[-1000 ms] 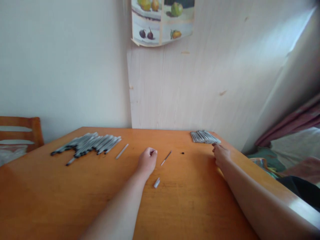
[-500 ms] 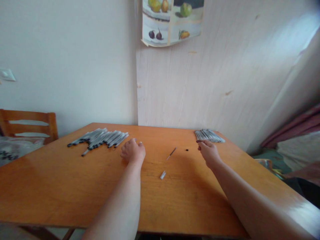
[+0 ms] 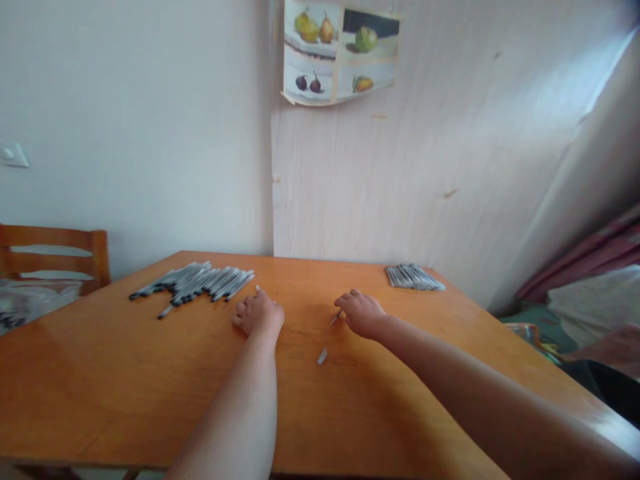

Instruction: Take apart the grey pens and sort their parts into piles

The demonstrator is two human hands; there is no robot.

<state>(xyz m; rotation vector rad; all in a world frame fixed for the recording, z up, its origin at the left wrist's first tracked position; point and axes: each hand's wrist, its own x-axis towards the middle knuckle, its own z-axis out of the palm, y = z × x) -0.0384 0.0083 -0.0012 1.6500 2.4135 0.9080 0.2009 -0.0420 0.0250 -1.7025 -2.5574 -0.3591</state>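
Note:
My left hand [image 3: 257, 313] is closed beside the left pile of pens, low over the table. A narrow whitish tip, seemingly of a pen barrel [image 3: 258, 288], pokes out past its fingers; the rest is hidden. My right hand [image 3: 361, 313] is over the table's middle, its fingertips bent down over the upper end of a thin pen refill [image 3: 336, 318]. The refill's lower end shows below the fingers, slanting to the lower left. Nearer to me lies a small clear pen cap [image 3: 323, 357], between my forearms.
Many clear pens with black ends [image 3: 193, 283] lie heaped at the table's left. A neat row of dark-cored pens [image 3: 414, 277] lies at the far right. Behind the wooden table [image 3: 320, 420] stands a wall; a wooden chair [image 3: 55, 250] is at the left.
My right hand has come left from near the row of pens to the refill, covering the spot where a small black piece lay. My left hand stays nearly in place. The view tilts up slightly.

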